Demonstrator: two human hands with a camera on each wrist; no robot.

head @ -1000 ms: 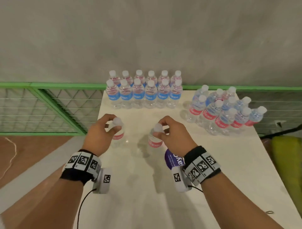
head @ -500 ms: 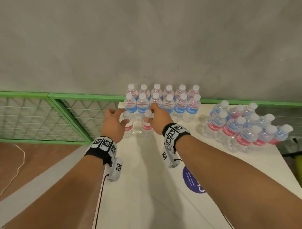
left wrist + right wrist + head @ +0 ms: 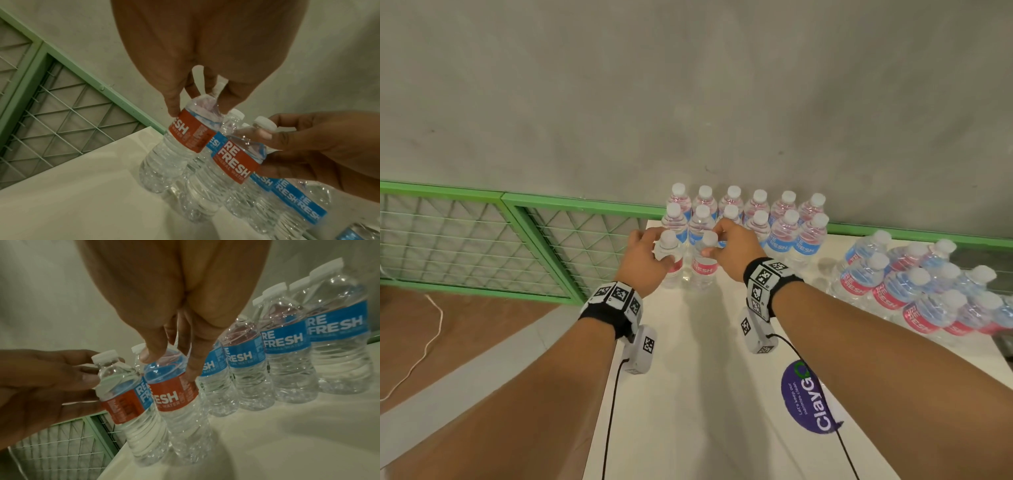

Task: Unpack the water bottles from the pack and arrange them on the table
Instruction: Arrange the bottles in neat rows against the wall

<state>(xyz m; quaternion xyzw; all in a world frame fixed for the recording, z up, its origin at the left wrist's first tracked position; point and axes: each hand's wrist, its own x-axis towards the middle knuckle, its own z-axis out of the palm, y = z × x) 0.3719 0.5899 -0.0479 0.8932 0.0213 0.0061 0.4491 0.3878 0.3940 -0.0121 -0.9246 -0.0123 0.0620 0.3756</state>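
Observation:
Two small clear water bottles with red labels stand side by side at the far left of the white table (image 3: 722,394). My left hand (image 3: 661,251) grips the left bottle (image 3: 671,267) round its neck, as the left wrist view shows for that bottle (image 3: 180,142). My right hand (image 3: 714,245) holds the right bottle (image 3: 703,270) by its shoulder below the cap; its fingers (image 3: 191,369) curl over that bottle (image 3: 176,397). Just behind stand two rows of unpacked bottles (image 3: 780,222). The pack (image 3: 914,284) with several wrapped bottles lies at the right.
A green mesh fence (image 3: 482,240) runs past the table's left edge, with brown floor and a white cord (image 3: 431,329) below. The grey wall (image 3: 688,102) rises right behind the bottle rows. A purple sticker (image 3: 808,401) sits on the near tabletop.
Both hands have carried their bottles from the middle of the table forward to the far left, right in front of the back rows. The view has shifted with them.

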